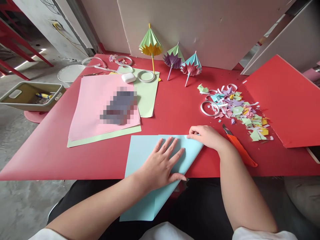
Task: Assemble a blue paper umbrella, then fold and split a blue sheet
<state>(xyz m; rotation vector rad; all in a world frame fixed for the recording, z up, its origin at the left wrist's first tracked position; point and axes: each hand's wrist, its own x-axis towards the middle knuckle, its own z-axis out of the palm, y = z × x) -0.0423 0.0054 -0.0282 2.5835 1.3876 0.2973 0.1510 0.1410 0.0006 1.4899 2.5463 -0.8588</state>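
Red from edge to edge, the table [175,110] fills a room with a gray floor [15,140], its front edge meeting a seated person's dark-clad lap. Light-blue paper [142,151] lies at that edge, its right side folded over on a slant and its lower end overhanging the lap. The left hand [163,163] rests flat on the sheet, fingers spread, its forearm covering part of the paper. The right hand [203,136], fingers curled, touches the top right corner; whether it pinches or merely presses cannot be told.

Close beside the right forearm lies an orange cutter [241,150], blade exposed. To the left, pink paper [87,103] sits over pale green paper [105,137], topped by a dark object [120,106] blurred beyond recognition. Farther back are a white case [128,78] and a tape roll [146,76]. At right, a second roll [201,108] borders a heap of paper scraps [237,110], with a red board [287,103] angled beyond.

Toward the rear, three paper umbrellas [173,60] stand before a pale panel [212,30]. At far left, an olive bin [32,107] sits above a pink stool [35,116], near a wall outlet with a yellow plug [57,26].
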